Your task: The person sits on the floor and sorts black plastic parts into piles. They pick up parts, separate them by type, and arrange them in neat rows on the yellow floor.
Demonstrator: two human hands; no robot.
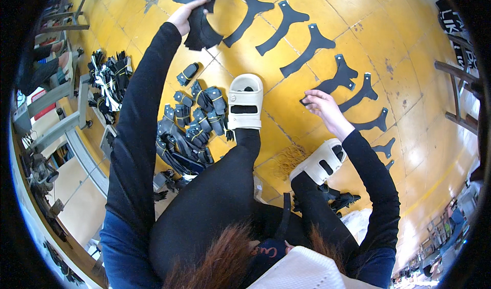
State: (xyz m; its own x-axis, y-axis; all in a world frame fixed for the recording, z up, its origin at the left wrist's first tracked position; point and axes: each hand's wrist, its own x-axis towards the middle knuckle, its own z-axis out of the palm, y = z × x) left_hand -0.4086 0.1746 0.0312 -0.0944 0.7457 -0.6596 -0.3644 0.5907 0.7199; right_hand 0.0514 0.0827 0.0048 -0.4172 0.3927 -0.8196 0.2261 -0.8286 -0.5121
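At the far left of the row, my left hand [188, 16] is closed on several dark, flat cut fabric pieces [203, 32], which hang down from it. My right hand [325, 108] pinches the narrow end of a black Y-shaped fabric piece [339, 76], whose forked end lies toward the far side. More Y-shaped pieces, such as this one [312, 48] and another beyond it [284, 27], lie spread in a curved row on the yellow tiled floor [368, 38]. Small light tags show on several of them.
Dark bundles [199, 118] tied with yellow bands are heaped left of my cream clog [246, 102]. Loose yellow rubber bands [289, 161] lie near my other clog [321, 164]. Black-and-white bundles [109, 79] and a grey metal frame [56, 100] stand left; dark legs of furniture [456, 92] stand right.
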